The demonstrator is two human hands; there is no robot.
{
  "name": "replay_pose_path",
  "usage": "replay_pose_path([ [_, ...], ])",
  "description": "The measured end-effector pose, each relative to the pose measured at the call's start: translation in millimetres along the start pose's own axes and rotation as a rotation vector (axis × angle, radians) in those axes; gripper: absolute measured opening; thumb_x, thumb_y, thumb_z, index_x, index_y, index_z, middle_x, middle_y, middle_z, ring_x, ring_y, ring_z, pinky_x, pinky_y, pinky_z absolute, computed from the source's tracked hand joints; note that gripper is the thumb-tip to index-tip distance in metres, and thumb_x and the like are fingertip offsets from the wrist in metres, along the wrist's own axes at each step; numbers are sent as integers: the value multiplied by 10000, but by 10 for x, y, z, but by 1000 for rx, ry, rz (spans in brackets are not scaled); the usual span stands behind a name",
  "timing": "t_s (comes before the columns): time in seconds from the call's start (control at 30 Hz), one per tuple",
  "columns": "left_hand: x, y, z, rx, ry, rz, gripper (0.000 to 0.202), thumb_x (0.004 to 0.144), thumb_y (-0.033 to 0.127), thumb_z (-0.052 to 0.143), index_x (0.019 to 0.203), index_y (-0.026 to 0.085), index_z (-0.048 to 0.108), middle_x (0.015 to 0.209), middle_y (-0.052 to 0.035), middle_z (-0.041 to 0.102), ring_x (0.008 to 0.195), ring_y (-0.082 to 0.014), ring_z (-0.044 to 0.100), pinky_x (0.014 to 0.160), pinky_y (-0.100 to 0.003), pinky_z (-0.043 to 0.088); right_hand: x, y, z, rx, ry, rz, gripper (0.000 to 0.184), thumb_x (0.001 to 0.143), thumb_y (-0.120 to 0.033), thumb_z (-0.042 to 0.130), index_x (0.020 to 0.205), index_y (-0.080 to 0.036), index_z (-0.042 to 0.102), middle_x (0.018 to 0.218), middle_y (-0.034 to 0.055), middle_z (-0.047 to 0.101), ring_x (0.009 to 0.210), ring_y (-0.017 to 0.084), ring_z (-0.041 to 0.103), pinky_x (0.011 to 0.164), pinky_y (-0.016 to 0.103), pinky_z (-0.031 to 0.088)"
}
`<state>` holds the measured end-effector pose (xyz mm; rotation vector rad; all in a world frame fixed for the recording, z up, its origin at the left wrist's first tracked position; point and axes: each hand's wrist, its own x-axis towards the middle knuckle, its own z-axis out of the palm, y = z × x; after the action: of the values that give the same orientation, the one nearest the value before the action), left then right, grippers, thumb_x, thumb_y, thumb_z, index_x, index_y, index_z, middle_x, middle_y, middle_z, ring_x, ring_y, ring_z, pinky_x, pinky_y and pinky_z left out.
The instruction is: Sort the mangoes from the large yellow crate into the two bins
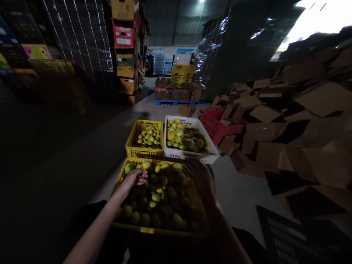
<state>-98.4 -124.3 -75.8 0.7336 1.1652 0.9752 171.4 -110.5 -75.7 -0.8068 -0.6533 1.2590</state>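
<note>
A large yellow crate full of green and yellow citrus fruit stands right in front of me. My left hand reaches over the crate's far left corner, fingers curled down onto the fruit there; whether they hold one is hidden. My right hand hovers over the crate's far right side in deep shadow, back of the hand up, fingers hard to make out. Beyond stand a smaller yellow crate with small fruit and a white crate with larger fruit.
A red crate lies tilted beside the white one. Flattened cardboard is heaped along the right. Stacked boxes and wrapped pallets line the left and back. A dark crate sits at the lower right on the concrete floor.
</note>
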Motion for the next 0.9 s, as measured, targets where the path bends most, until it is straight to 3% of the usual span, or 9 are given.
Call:
replay_pose_path([
  [0.07, 18, -15, 1, 66, 11, 4, 188, 764, 297, 527, 815, 151, 634, 791, -33, 677, 608, -116, 603, 632, -228, 445, 67, 8, -35, 21, 24, 68, 286, 649, -259, 638, 932, -250, 597, 981, 14, 704, 871, 193, 690, 828, 383, 552],
  [0.23, 88, -107, 10, 246, 16, 13, 145, 785, 256, 549, 758, 154, 649, 749, -26, 676, 570, -114, 593, 588, -213, 413, -164, 250, 151, 17, -155, 603, 244, 748, -271, 522, 931, -152, 632, 994, 112, 713, 879, 226, 702, 851, 398, 530],
  [0.3, 98, -160, 16, 286, 9, 27, 130, 785, 241, 561, 748, 159, 655, 744, -25, 674, 561, -118, 590, 602, -224, 417, -230, 285, 234, -9, -170, 648, 255, 781, -259, 472, 941, -145, 635, 1005, 117, 710, 863, 207, 702, 864, 390, 518],
  [0.5, 41, -222, 78, 451, -62, 42, 150, 800, 233, 545, 717, 174, 655, 768, -36, 679, 589, -142, 587, 664, -250, 458, -197, 166, 175, -50, -73, 524, 193, 746, -253, 502, 877, -186, 628, 936, 86, 719, 838, 198, 686, 830, 372, 532],
  [0.63, -39, -190, 111, 791, -84, 166, 139, 804, 257, 557, 705, 201, 635, 766, -49, 660, 795, -236, 637, 863, -342, 443, -139, 241, 82, -178, -85, 433, 184, 705, -270, 521, 840, -188, 616, 897, 80, 718, 793, 199, 685, 772, 351, 546],
  [0.73, -87, -188, 84, 975, -15, 172, 114, 713, 227, 669, 642, 210, 581, 816, -82, 650, 1046, -335, 585, 1015, -438, 336, -101, 451, 61, -648, -270, 308, 255, 764, -334, 432, 888, -186, 599, 883, 79, 712, 772, 205, 681, 722, 366, 544],
  [0.8, -92, -203, 36, 991, 5, 96, 218, 630, 183, 733, 571, 211, 525, 795, -86, 649, 1112, -366, 548, 1049, -468, 298, -113, 652, 62, -969, -388, 208, 265, 787, -332, 408, 893, -185, 601, 857, 72, 705, 789, 212, 671, 724, 365, 530],
  [0.9, -63, -222, -50, 973, -4, 8, 312, 579, 165, 765, 511, 210, 464, 763, -87, 656, 1153, -382, 519, 1062, -486, 281, -242, 998, 55, -1226, -502, 182, 214, 768, -293, 484, 872, -175, 629, 872, 80, 695, 868, 238, 641, 803, 373, 486],
])
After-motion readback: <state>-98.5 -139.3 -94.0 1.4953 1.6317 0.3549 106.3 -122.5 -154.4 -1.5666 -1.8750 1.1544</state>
